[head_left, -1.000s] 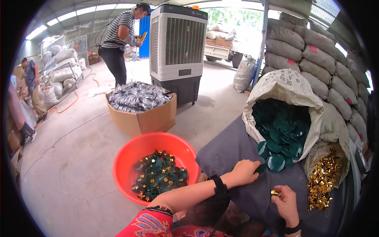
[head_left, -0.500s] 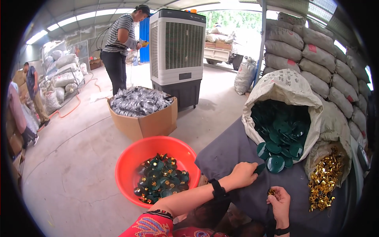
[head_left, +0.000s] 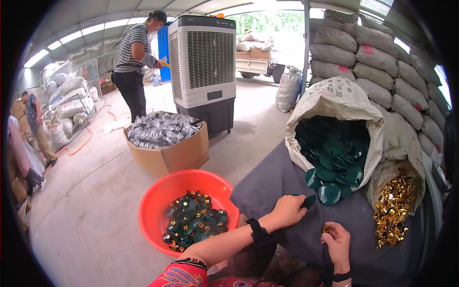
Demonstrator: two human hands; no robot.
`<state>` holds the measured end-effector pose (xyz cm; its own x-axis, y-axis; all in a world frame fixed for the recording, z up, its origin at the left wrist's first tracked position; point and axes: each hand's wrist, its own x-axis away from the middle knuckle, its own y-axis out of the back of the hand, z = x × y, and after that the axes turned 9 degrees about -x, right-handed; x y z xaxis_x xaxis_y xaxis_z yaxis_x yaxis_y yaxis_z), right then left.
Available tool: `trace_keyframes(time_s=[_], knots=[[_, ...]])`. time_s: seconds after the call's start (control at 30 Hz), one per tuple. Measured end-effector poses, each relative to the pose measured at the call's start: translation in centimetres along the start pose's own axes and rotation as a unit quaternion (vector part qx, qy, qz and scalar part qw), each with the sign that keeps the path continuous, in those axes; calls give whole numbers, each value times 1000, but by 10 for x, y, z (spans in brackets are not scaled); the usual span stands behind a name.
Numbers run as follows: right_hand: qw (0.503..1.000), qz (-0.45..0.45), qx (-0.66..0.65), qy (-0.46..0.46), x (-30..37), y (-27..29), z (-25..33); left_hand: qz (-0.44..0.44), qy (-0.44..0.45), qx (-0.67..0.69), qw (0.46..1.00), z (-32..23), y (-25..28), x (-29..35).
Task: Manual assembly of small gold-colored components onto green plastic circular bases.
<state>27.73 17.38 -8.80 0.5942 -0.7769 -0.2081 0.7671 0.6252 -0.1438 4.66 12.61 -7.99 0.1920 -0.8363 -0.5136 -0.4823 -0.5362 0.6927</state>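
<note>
Head view showed the work at the lower right of the frame, over a dark grey cloth (head_left: 260, 184). The left hand (head_left: 287, 211) had its fingers drawn together on a green disc (head_left: 309, 202) — perhaps more than one, I could not tell — just in front of the loose green discs (head_left: 329, 193) spilling from a pale woven sack (head_left: 330, 95). Lower and to the right, the right hand (head_left: 338, 239) pinched a small gold piece (head_left: 326, 229) between thumb and fingertips, with hardly any gap left.

The step in hand looked like holding one part per hand, the two apart. By my judgement, bringing them together called for a short move across the cloth and a turn of the disc to face the gold piece; its fixing side could not be made out.

For room, the cloth between the hands lay bare. The sack's mouth bounded the left hand above, and a heap of gold pieces (head_left: 392, 210) stood off to the right. Toward frame left, the cloth's edge came close to the rim of a red basin (head_left: 152, 196), which held green discs, many with gold pieces on them — beyond its far rim stood a cardboard box (head_left: 179, 160).
</note>
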Motion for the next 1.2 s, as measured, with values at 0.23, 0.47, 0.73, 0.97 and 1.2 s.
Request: trace_keyframes(time_s=[0.23,0.47,0.73,0.97,1.2], knots=[[1000,5,-11,-6,1,-3,3,-9,-1,0,1000,2,-2,1],[1000,0,-9,3,2,-4,4,-19,10,8,1000,0,-4,2],[1000,10,-8,8,-1,-3,-2,-43,8,11,999,2,-5,4],[1000,-7,-9,2,0,-4,0,-60,7,26,998,1,-6,7],[1000,-19,-15,4,1,-6,1,-64,-2,34,997,4,-8,8]])
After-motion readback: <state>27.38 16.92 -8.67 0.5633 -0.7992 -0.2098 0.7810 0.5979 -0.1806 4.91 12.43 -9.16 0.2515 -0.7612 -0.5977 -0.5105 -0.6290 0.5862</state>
